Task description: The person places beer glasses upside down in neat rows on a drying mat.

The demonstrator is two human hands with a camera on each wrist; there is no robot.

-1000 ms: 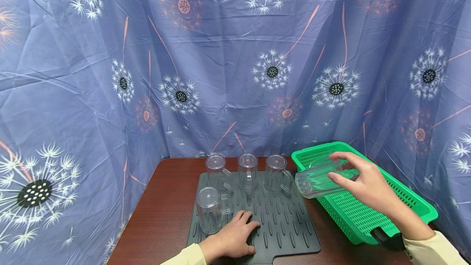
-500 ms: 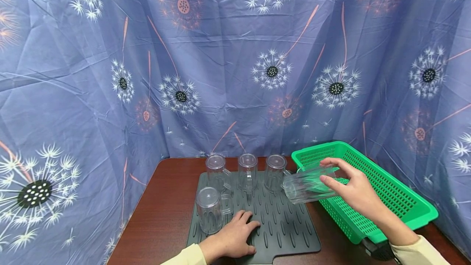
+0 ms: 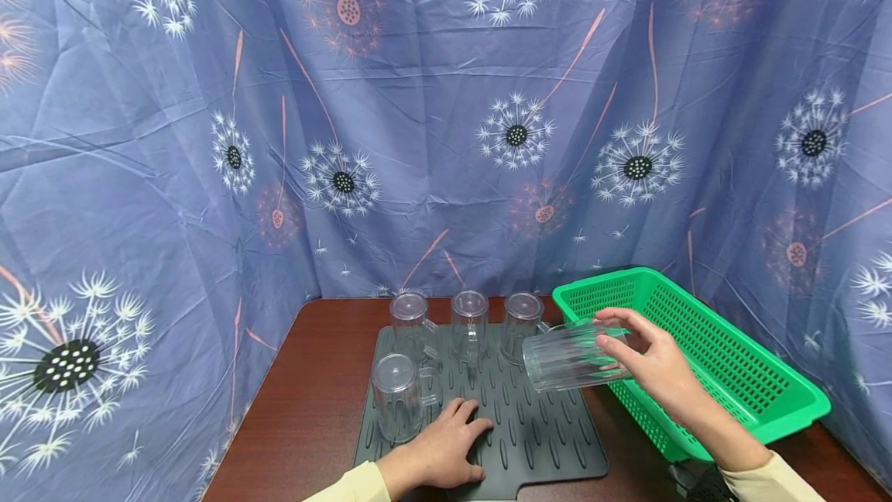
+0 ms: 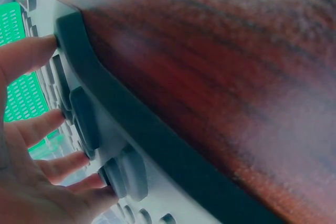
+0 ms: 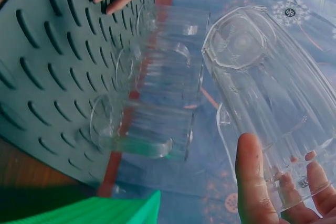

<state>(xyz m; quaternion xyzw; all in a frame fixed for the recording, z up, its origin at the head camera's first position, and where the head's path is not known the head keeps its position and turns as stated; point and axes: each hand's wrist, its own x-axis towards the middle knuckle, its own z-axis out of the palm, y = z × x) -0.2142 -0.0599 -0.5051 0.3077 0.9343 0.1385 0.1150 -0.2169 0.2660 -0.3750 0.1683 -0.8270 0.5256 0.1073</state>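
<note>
A clear glass mug (image 3: 574, 359) lies tilted almost on its side in my right hand (image 3: 658, 370), which grips it near its right end. The thumb (image 5: 249, 174) presses one side in the right wrist view, with fingers seen through the glass. This mug is above the right part of the dark ribbed mat (image 3: 550, 452), beside the basket. My left hand (image 3: 446, 444) rests on the mat's front part with fingers spread, its fingertips touching the ridges in the left wrist view. Close by stands an upside-down glass mug (image 3: 397, 397).
Three more upside-down glass mugs line the mat's back: a left mug (image 3: 409, 328), a middle mug (image 3: 469, 328) and a right mug (image 3: 521, 328). A green perforated basket (image 3: 801, 409) stands at the right of the brown table (image 3: 293, 393). A blue patterned curtain (image 3: 418, 99) hangs behind.
My right hand has carried the glass mug leftward and slightly down, from over the basket to over the mat's right part. The left hand and the standing mugs have stayed put.
</note>
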